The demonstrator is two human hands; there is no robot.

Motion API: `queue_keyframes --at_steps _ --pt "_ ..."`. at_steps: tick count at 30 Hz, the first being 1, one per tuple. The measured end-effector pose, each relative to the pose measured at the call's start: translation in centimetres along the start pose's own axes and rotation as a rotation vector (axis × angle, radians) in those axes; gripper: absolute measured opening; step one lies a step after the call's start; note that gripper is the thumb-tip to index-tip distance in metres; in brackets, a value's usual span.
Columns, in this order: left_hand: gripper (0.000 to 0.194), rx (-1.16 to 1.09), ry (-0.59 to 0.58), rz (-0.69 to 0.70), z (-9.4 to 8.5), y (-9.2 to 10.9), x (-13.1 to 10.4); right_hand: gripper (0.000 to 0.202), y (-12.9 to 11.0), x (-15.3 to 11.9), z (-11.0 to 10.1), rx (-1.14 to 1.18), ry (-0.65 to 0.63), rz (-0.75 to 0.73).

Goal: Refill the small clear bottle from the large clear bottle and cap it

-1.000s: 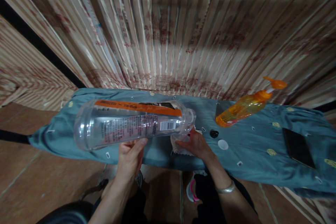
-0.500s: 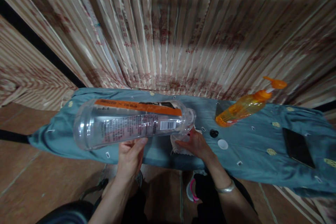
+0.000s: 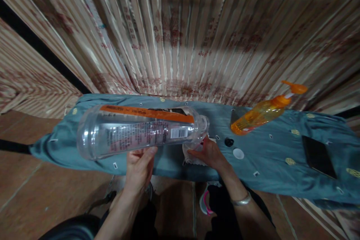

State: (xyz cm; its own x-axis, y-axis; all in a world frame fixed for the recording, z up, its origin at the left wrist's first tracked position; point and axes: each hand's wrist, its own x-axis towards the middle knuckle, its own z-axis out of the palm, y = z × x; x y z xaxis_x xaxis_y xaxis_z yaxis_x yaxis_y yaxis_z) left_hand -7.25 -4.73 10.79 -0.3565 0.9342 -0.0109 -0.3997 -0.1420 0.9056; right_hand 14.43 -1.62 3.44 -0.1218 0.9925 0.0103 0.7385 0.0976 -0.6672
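Observation:
A large clear plastic bottle with an orange and silver label lies almost level, its uncapped mouth to the right. My left hand grips it from below, thumb along the near side; most fingers are behind it. At the bottle's mouth, my right hand closes round a small clear container, partly hidden by the bottle neck and my fingers. Beneath the right hand lies a crumpled white tissue. To the right are a small black cap and a round white disc.
An orange pump bottle stands at the back right of the teal cloth-covered bench. A black phone lies at the right. Behind hangs a striped curtain; a dark pole slants at the left.
The large bottle has shifted slightly left and up at its base end. Both hands keep their grip and nearly the same place.

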Motion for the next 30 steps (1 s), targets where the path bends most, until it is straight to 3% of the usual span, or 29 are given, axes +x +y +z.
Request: queue_keyframes --at_steps 30 --pt "0.033 0.008 -0.028 0.032 -0.43 -0.34 -0.06 0.055 0.05 -0.01 -0.04 0.013 -0.002 -0.008"
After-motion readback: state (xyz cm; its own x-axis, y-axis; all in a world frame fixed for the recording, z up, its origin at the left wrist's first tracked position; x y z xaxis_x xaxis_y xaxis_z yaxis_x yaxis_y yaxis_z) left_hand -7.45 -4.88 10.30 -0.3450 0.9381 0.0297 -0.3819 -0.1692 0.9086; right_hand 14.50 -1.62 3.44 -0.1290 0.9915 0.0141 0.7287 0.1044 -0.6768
